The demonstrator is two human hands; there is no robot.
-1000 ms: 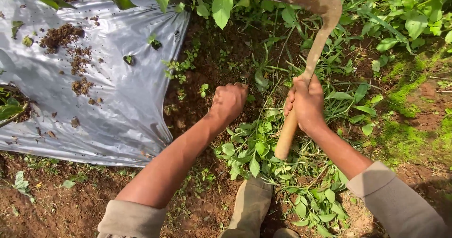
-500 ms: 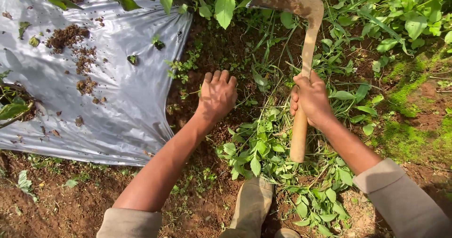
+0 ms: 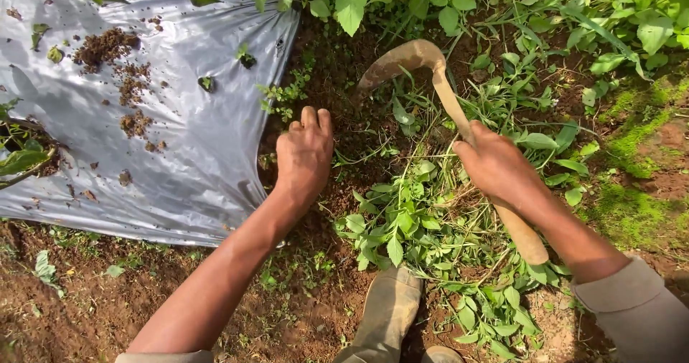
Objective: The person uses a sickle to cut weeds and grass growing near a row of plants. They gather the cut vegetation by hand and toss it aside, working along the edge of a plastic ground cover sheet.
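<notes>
My right hand (image 3: 499,168) is closed around the wooden handle of the sickle (image 3: 438,90), and its curved blade lies low over the soil, the tip pointing toward the sheet (image 3: 179,133). My left hand (image 3: 305,155) holds nothing; it rests flat on the bare soil (image 3: 337,68) left of the blade, fingers loosely together, between the sickle and the sheet. I judge this is the cutting step of weeding: the blade is down at the roots of the small weeds (image 3: 287,97) just beyond my left hand. The next move, I think, needs a short pull of the blade toward me while my left fingers stay clear of the edge.

Cut leaves (image 3: 402,226) lie in a heap under the handle, near my boot (image 3: 387,313). The ground is brown, damp-looking earth, with moss (image 3: 624,205) to the right of the sickle. The grey plastic sheet, with crumbs of soil on it, covers the ground left of my left hand. It is outdoors, in sun, and green plants (image 3: 610,18) stand beyond the blade.
</notes>
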